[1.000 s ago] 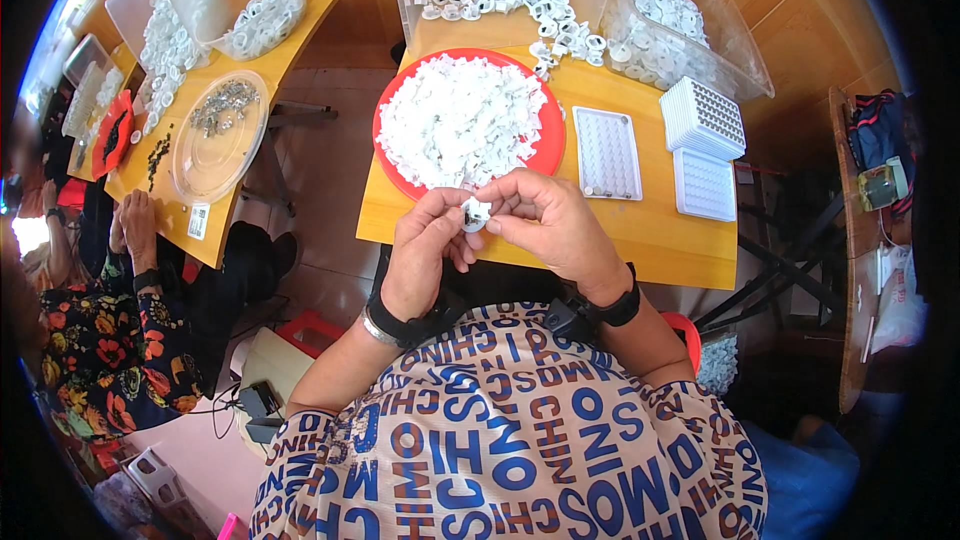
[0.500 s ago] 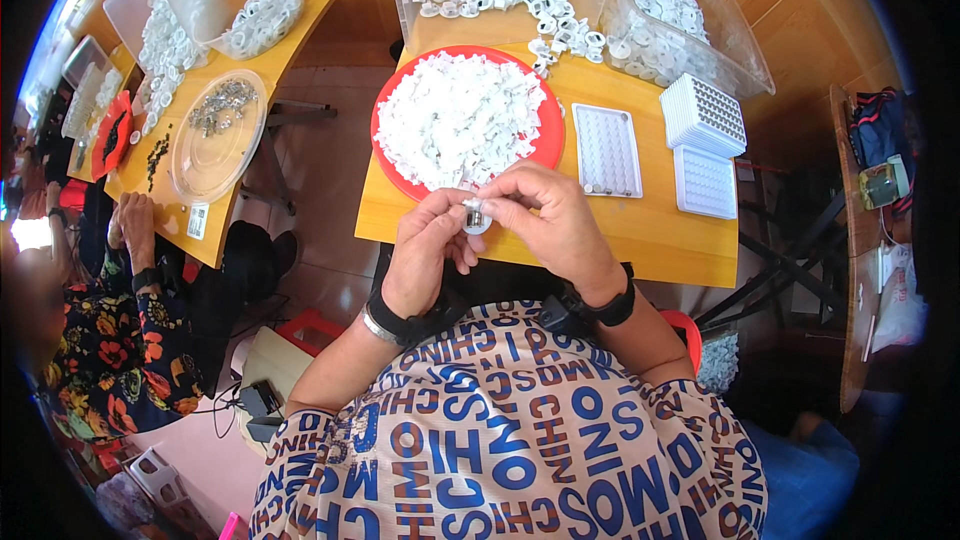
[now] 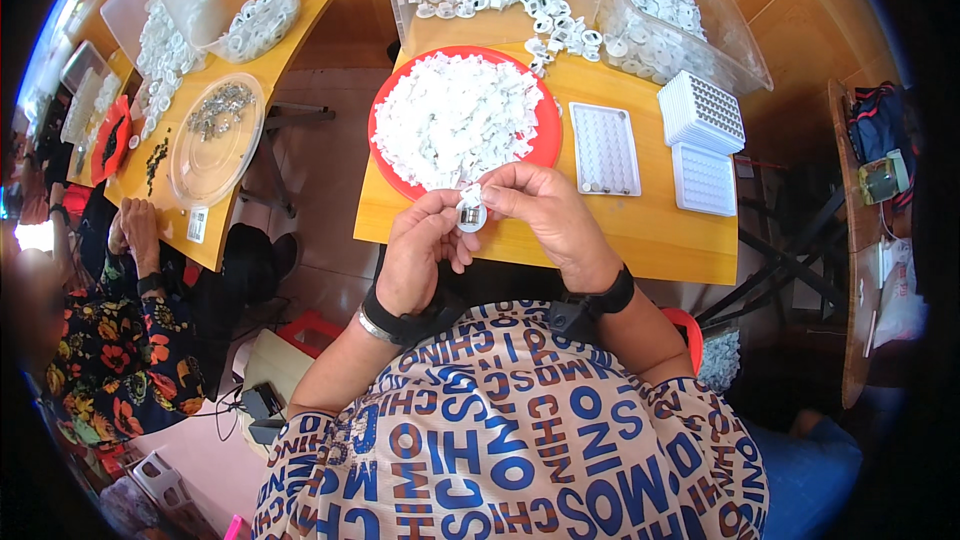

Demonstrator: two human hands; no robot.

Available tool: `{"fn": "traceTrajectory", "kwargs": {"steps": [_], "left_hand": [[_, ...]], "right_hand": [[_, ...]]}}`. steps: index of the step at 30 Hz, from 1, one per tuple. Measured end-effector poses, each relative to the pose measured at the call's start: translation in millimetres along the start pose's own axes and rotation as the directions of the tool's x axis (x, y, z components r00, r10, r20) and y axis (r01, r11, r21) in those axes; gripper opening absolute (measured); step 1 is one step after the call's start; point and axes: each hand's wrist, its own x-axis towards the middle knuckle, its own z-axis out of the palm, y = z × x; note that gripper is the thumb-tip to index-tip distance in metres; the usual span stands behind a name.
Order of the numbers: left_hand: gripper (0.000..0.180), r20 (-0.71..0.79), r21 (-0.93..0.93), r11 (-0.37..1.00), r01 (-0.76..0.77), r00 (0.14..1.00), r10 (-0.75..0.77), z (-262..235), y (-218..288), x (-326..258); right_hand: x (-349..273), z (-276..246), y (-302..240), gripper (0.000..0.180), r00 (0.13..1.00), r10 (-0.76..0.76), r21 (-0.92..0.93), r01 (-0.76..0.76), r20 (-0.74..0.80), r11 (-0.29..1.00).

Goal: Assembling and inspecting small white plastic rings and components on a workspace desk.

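Observation:
A small round white plastic part (image 3: 472,219) with a dark, metallic middle is pinched in the fingers of my left hand (image 3: 413,245), just off the table's near edge. My right hand (image 3: 548,215) meets it from the other side, thumb and forefinger closed on a small white plastic piece (image 3: 469,194) at the part's upper edge. Whether the two are joined, I cannot tell; fingertips cover the contact. Right beyond my hands sits a round red tray (image 3: 552,130) heaped with small white plastic pieces (image 3: 455,115).
White slotted trays (image 3: 605,150) lie to the right, some stacked (image 3: 703,112). Behind are loose round white parts (image 3: 560,20) and a clear bin (image 3: 740,50) of more. At left, a co-worker's hands (image 3: 138,230) rest by another table (image 3: 208,248) holding a clear lid (image 3: 258,140) with metal bits.
The round part has turned so more of its face shows below my fingers. My right hand has shifted slightly, its fingers still at the part's upper edge.

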Motion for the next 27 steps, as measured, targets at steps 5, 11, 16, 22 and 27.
{"fn": "traceTrajectory", "kwargs": {"steps": [5,11,16,22,27], "left_hand": [[0.024,0.0,0.004,1.0,-0.001,1.0,0.001,-0.5,-0.4,1.0],[0.025,-0.021,0.006,1.0,0.003,1.0,-0.003,-3.3,-0.5,-0.1],[0.027,0.001,0.029,1.0,-0.009,1.0,0.009,-2.6,0.7,-1.8],[0.028,0.029,0.029,0.999,-0.039,0.999,0.038,-6.6,-0.8,-2.5],[0.029,0.032,0.02,0.999,-0.025,0.999,0.025,-7.2,0.3,-3.0]], "right_hand": [[0.7,-2.4,2.8,0.014,1.0,0.0,0.017,0.0,0.017,1.0],[0.4,-1.8,-3.8,0.015,1.0,-0.01,-0.099,0.009,-0.006,0.995],[-0.1,-3.4,-2.5,0.013,0.996,-0.078,-0.218,0.085,0.038,0.972],[-3.4,3.4,-9.6,0.011,0.974,-0.189,-0.4,0.223,0.121,0.889],[-1.1,2.2,-11.3,0.012,0.973,-0.173,-0.388,0.221,0.155,0.895]]}}
